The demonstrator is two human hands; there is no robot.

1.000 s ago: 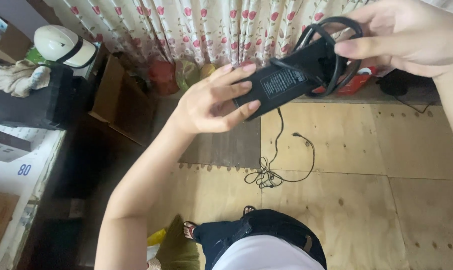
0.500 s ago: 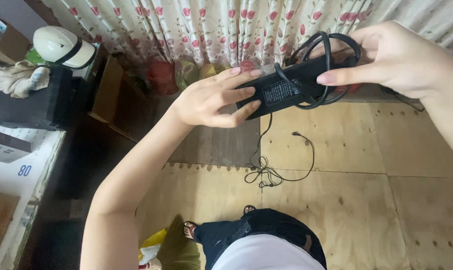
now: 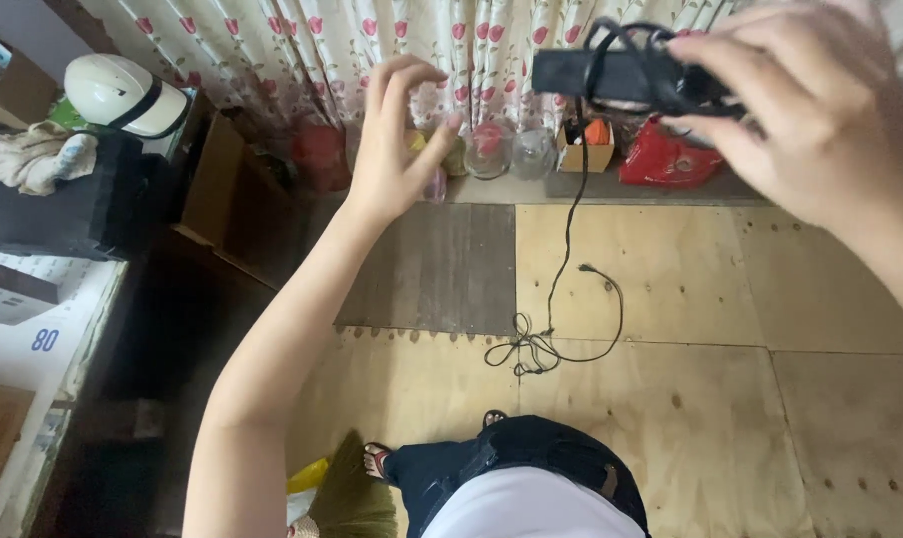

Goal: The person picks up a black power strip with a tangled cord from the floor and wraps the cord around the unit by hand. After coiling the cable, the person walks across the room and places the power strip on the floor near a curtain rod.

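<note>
Above the plywood floor (image 3: 670, 299), the right hand (image 3: 800, 120) grips a sideways-lying black power adapter (image 3: 611, 75); the left hand (image 3: 396, 139), fingers spread empty, hovers just left.

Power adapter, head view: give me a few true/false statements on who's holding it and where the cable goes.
1. The right hand holds the black power adapter. True.
2. The left hand also grips the adapter. False: it is open, fingers spread, apart from the adapter.
3. A thin black cable hangs from the adapter down to the plywood floor. True.
4. The cable lies fully straight on the floor. False: it ends in a loose tangle with a loop beside it.
5. The white helmet lies on the floor by the cable. False: it sits up at the far left, on dark furniture.
</note>
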